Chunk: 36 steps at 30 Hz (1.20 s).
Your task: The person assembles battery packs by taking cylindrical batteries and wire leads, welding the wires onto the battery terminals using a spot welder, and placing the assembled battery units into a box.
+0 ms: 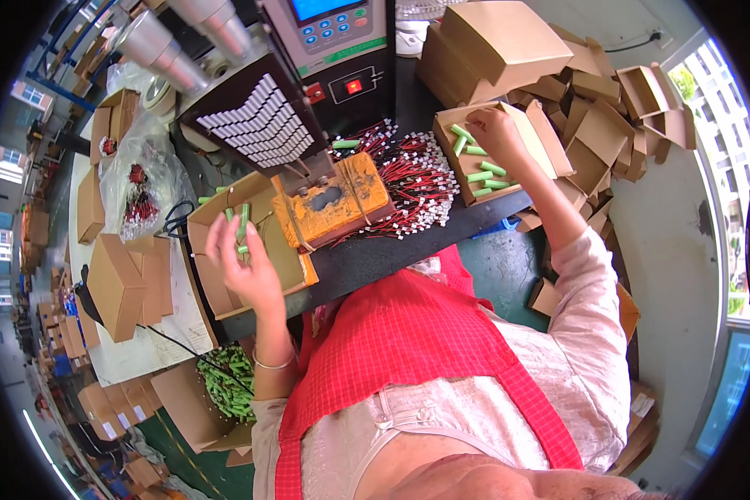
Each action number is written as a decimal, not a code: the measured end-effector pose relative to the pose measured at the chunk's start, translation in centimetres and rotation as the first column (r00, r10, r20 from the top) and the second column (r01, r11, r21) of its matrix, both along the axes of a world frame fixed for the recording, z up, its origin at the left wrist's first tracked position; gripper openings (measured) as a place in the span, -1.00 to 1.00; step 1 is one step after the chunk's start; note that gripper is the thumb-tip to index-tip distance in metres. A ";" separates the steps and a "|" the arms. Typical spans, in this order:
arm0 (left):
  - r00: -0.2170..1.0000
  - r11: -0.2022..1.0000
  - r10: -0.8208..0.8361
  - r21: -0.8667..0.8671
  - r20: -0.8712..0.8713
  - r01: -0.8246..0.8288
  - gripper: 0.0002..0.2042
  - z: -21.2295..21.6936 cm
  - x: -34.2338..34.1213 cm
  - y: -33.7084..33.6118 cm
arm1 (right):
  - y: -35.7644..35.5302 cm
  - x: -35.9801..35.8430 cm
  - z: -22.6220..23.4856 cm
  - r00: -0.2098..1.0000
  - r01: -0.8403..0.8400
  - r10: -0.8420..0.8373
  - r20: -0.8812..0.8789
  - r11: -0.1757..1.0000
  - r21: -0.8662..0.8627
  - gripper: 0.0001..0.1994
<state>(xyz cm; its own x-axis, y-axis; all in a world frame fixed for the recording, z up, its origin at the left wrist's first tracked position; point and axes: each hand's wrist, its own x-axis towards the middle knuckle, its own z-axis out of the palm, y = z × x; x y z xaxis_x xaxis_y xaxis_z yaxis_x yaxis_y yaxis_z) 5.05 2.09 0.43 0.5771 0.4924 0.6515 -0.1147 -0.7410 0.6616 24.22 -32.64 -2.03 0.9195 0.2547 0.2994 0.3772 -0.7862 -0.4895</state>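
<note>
Both hands in boxes flanking the orange fixture [335, 204].
Left hand [243, 265], grip closed on green cells [242, 222]; right hand [496, 133], fingers curled, reaching among green cylinders [482, 176]; grip unclear.

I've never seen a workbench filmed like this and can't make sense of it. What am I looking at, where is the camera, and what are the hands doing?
The single picture comes from a wide fisheye camera worn on a person's head, looking down, so straight edges bend near the rim. The forearms rising from the bottom are the person's own. The left hand holds a green cylinder over an open cardboard box. The right hand reaches into another cardboard box holding more green cylinders. Between them on the dark bench sit an orange block fixture under a machine with a control panel, and a heap of red wires. Many empty boxes are piled on the right.
</note>
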 end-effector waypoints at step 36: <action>0.299 -0.180 -0.935 -0.981 0.192 0.068 -0.90 -3.4 6.0 -17.8 | -1.2 1.5 -1.8 0.792 -0.543 0.611 0.006 0.708 -0.452 -0.86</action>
<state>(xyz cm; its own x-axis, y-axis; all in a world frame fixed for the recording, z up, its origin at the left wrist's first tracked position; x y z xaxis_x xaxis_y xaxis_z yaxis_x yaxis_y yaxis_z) 11.06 -15.67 -2.99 0.8262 -0.4281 -0.3664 0.5452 0.4435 0.7114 25.73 -33.85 -3.81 0.5061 0.8481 0.1569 0.8624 -0.5001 -0.0788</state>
